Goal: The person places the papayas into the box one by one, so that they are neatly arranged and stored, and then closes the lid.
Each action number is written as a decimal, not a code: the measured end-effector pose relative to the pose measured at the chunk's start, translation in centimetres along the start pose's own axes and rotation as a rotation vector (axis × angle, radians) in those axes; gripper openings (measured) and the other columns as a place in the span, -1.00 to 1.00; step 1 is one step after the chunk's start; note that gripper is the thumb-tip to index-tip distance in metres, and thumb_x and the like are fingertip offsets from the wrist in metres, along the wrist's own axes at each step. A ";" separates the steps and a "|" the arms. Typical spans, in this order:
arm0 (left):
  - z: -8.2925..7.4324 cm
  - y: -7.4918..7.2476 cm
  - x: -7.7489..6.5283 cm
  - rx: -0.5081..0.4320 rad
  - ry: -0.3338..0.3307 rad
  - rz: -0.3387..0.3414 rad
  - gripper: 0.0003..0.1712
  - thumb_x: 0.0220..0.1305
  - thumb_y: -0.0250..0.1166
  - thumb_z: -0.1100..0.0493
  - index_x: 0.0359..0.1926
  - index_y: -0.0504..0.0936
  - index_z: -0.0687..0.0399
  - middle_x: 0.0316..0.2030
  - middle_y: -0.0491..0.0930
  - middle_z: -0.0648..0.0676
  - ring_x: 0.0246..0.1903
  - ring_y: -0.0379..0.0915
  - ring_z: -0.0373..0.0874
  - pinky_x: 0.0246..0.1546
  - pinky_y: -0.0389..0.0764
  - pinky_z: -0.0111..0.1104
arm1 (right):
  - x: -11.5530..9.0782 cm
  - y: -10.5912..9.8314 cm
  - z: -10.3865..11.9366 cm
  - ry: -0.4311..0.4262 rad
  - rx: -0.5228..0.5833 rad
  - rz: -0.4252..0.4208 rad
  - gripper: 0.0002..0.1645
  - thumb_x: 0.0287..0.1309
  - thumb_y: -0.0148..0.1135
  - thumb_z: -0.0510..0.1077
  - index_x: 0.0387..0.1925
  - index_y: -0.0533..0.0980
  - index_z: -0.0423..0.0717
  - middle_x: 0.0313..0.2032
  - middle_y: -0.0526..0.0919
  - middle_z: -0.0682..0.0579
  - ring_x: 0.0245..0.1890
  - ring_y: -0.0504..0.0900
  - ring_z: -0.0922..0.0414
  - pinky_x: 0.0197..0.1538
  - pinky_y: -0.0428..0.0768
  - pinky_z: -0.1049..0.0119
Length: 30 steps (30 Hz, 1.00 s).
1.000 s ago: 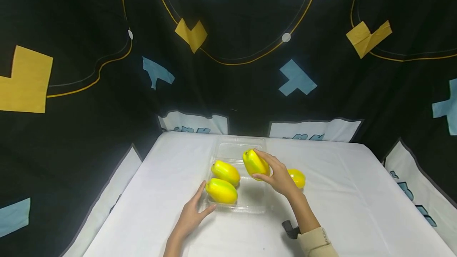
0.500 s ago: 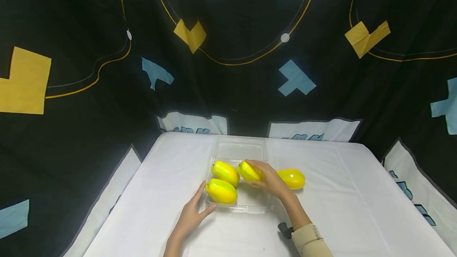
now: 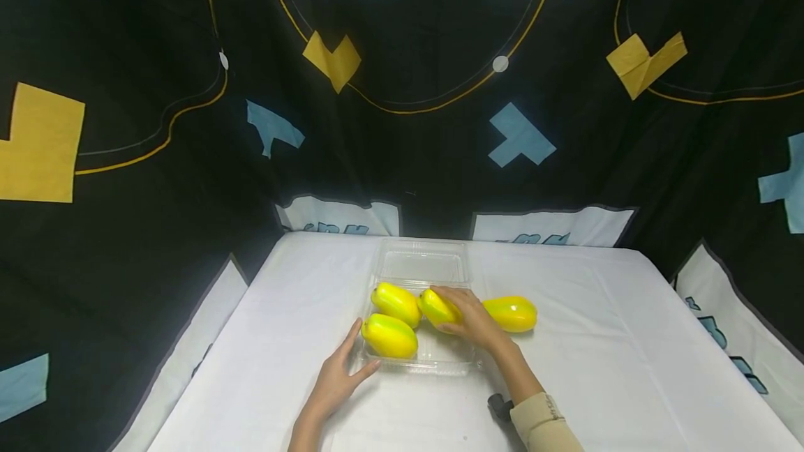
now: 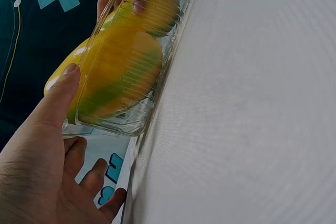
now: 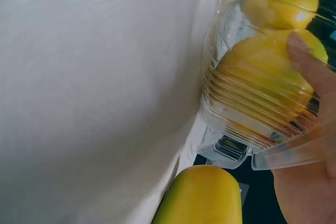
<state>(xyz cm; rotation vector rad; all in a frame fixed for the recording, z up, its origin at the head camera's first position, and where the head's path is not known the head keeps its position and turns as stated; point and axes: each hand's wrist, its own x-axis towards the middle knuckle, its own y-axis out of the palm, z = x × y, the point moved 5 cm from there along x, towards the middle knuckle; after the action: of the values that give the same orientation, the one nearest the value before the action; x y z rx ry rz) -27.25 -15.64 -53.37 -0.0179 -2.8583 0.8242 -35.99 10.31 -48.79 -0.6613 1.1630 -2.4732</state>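
Note:
A clear plastic clamshell box (image 3: 433,365) lies on the table with its lid (image 3: 422,262) folded back. Inside its left half are two yellow-green papayas, one at the front (image 3: 389,336) and one behind it (image 3: 396,302). My right hand (image 3: 472,319) grips a third papaya (image 3: 437,307), low in the box beside the rear one; the right wrist view shows the thumb (image 5: 310,64) on it through the ribbed wall. At the box's front left corner my left hand (image 3: 336,382) rests with fingers straight, its thumb (image 4: 60,95) near the rim. Another papaya (image 3: 511,314) lies outside, right of the box.
A white cloth (image 3: 597,354) covers the table. Behind the table hangs a dark curtain (image 3: 414,159) with yellow and blue patches. A small dark object (image 3: 500,408) shows by the right wrist.
My right hand has moved down and slightly left, bringing its papaya from above the box into it. More of the papaya outside the box now shows. The left hand has stayed put.

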 end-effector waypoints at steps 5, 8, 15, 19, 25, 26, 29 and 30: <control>-0.2 -0.1 0.1 -0.015 0.011 0.004 0.01 0.04 0.32 -0.23 0.43 0.00 -0.20 0.37 0.04 0.07 0.31 -0.01 0.19 0.23 0.08 0.13 | 0.2 -0.1 0.0 0.007 -0.025 0.010 -0.10 -0.03 0.39 -0.01 0.34 0.18 0.27 0.29 0.27 0.14 0.26 0.22 0.09 0.27 0.23 -0.01; -0.3 -0.1 0.1 -0.021 0.012 0.007 0.01 0.04 0.32 -0.22 0.43 0.00 -0.21 0.37 0.04 0.06 0.31 -0.02 0.18 0.23 0.08 0.14 | 0.3 -0.2 0.2 0.002 -0.050 0.017 -0.10 0.00 0.37 -0.01 0.36 0.16 0.26 0.30 0.26 0.11 0.27 0.21 0.07 0.28 0.22 -0.02; -0.2 -0.1 0.1 -0.020 0.003 0.008 0.01 0.04 0.32 -0.22 0.43 0.00 -0.23 0.37 0.04 0.07 0.31 -0.02 0.18 0.23 0.08 0.14 | 0.3 -0.3 0.5 -0.021 -0.083 0.012 -0.09 0.01 0.36 -0.03 0.37 0.13 0.21 0.31 0.25 0.04 0.28 0.21 0.03 0.28 0.20 -0.05; -0.2 -0.2 0.0 -0.013 -0.002 0.004 0.01 0.03 0.33 -0.23 0.43 0.01 -0.23 0.37 0.05 0.08 0.31 -0.01 0.19 0.22 0.08 0.14 | 0.3 -0.4 0.6 -0.035 -0.068 0.005 -0.08 0.01 0.37 -0.04 0.37 0.14 0.19 0.31 0.25 0.01 0.28 0.19 0.02 0.29 0.19 -0.05; 0.0 -0.1 0.0 -0.003 -0.008 0.003 0.02 0.01 0.32 -0.25 0.43 0.01 -0.24 0.37 0.05 0.07 0.31 -0.01 0.17 0.24 0.07 0.12 | -0.2 -1.8 0.4 0.027 -0.033 -0.021 -0.07 -0.04 0.41 -0.02 0.35 0.16 0.27 0.31 0.26 0.09 0.30 0.17 0.05 0.28 0.21 -0.05; 0.0 -0.1 0.0 -0.003 -0.006 0.003 0.02 0.01 0.32 -0.26 0.43 0.00 -0.24 0.37 0.05 0.07 0.31 -0.01 0.17 0.24 0.07 0.12 | -0.3 -2.2 0.3 0.039 -0.035 -0.029 -0.07 -0.04 0.41 -0.02 0.35 0.17 0.29 0.30 0.26 0.10 0.30 0.16 0.05 0.27 0.22 -0.05; -0.1 -0.1 0.0 -0.005 -0.005 0.005 0.03 0.01 0.31 -0.27 0.43 0.00 -0.25 0.38 0.04 0.06 0.31 -0.01 0.16 0.24 0.07 0.11 | -0.6 -3.5 -0.1 0.045 -0.049 -0.060 -0.11 -0.02 0.39 -0.04 0.33 0.20 0.27 0.30 0.26 0.06 0.29 0.16 0.03 0.25 0.24 -0.10; -0.1 -0.1 0.0 -0.006 -0.005 0.005 0.03 0.01 0.32 -0.27 0.43 0.00 -0.25 0.38 0.04 0.06 0.31 -0.02 0.16 0.24 0.07 0.11 | -0.7 -3.9 -0.3 0.043 -0.049 -0.075 -0.13 -0.01 0.39 -0.06 0.33 0.21 0.25 0.30 0.26 0.04 0.29 0.16 0.01 0.24 0.24 -0.12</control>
<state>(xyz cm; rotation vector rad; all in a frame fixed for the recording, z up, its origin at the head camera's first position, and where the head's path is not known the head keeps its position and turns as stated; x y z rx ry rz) -27.19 -15.67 -53.30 -0.0242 -2.8663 0.8182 -35.90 13.23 -46.05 -0.6799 1.2404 -2.5399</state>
